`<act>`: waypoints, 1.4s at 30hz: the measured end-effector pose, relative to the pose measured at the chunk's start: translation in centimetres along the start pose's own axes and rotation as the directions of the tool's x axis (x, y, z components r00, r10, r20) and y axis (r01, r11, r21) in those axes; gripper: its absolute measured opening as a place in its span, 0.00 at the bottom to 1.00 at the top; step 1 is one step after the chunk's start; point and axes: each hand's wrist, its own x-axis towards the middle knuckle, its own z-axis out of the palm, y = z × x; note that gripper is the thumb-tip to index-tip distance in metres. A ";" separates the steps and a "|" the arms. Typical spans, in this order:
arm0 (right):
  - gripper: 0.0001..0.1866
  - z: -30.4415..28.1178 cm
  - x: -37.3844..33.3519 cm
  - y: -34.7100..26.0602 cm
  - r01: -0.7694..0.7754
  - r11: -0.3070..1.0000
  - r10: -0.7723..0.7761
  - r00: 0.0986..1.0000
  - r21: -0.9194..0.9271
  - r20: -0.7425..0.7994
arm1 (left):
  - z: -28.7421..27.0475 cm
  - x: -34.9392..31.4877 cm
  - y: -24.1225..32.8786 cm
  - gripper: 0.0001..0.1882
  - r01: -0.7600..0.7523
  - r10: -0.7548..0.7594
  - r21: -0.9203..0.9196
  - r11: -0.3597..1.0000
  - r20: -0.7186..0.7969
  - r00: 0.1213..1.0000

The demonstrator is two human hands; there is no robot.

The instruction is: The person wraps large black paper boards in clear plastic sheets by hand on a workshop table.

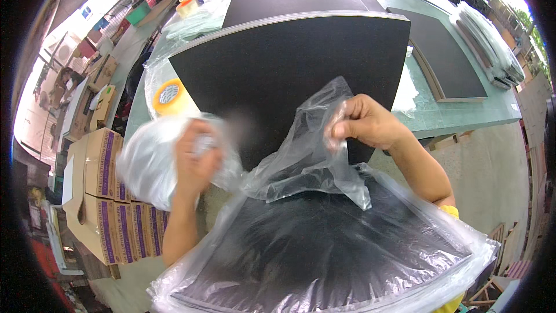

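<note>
Close to my body, a large black board lies inside a clear plastic bag. My right hand pinches a raised flap of clear plastic film between thumb and fingers. Over on the left, my left hand is closed around a bunched white, see-through plastic bag; motion blurs it slightly. Beyond both hands, a stack of black boards with pale edges rests at the table's near side.
A roll of clear tape lies on the green table, left of the boards. Another tape roll sits farther back. More black boards and a pile of wrapped boards are at right. Cardboard boxes stand at left.
</note>
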 end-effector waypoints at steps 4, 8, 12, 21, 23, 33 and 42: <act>0.13 1.3 1.0 1.0 0.005 0.999 -0.008 0.999 -0.053 -0.050 | 4.7 0.1 3.2 0.08 -0.245 0.206 0.019 0.969 0.485 0.850; 0.19 4.2 2.8 3.0 -0.018 0.995 0.030 0.992 0.093 -0.125 | 8.3 0.3 3.3 0.08 -0.032 0.102 -0.179 0.983 0.391 0.915; 0.19 1.3 1.6 2.0 0.127 0.890 -0.040 0.979 0.437 -0.202 | 4.4 0.0 -2.5 0.06 -0.172 0.103 0.410 0.896 0.184 0.977; 0.11 -0.1 1.7 2.2 0.127 0.991 -0.130 0.987 -0.041 -0.089 | -1.3 1.8 1.3 0.08 -0.108 0.149 0.287 0.952 -0.125 0.981; 0.11 2.7 3.1 1.7 0.040 0.999 -0.040 0.999 0.006 -0.019 | 3.3 0.9 3.8 0.09 -0.187 0.161 0.016 0.982 0.434 0.886; 0.11 -2.2 -2.0 -1.5 0.220 0.961 -0.146 0.919 0.169 -0.365 | -3.1 2.8 -3.3 0.09 0.219 -0.212 0.125 0.968 -0.068 0.975; 0.13 3.5 1.8 1.3 0.142 0.978 -0.145 0.989 -0.153 -0.008 | 4.5 0.1 2.7 0.12 -0.150 0.098 0.061 0.987 0.508 0.856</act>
